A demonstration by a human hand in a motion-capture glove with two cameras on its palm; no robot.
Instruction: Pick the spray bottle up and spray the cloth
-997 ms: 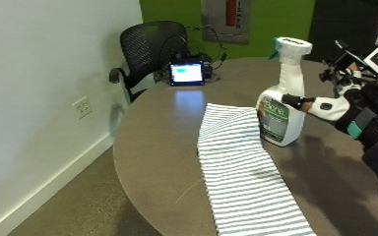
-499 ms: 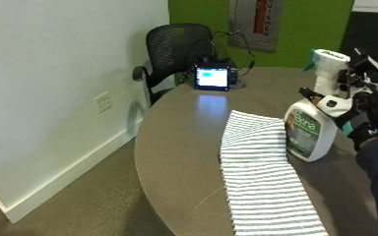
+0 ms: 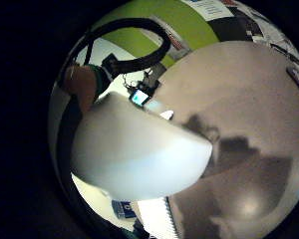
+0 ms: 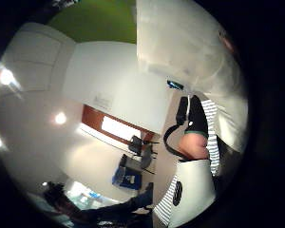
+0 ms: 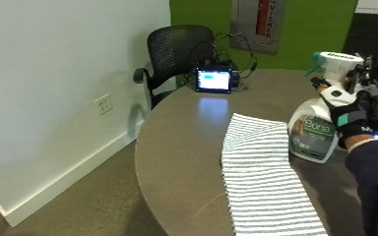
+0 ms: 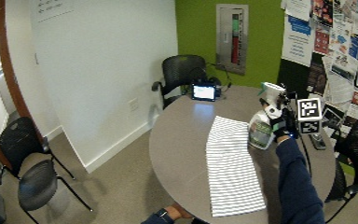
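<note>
The gloved right hand is wrapped around the neck of the white plastic spray bottle with the green label, fingers curled behind it and the thumb side up near the trigger, which is where you'd want them for squeezing. The bottle stands upright on the round grey table, or just about on it; I can't tell if its base has left the surface. It sits just beside the long grey-and-white striped cloth, touching or nearly touching its right edge. The nozzle points out over the cloth's far end, so the aim looks roughly right. Across the table, 1 small lit screen faces us in front of a black mesh office chair.
</note>
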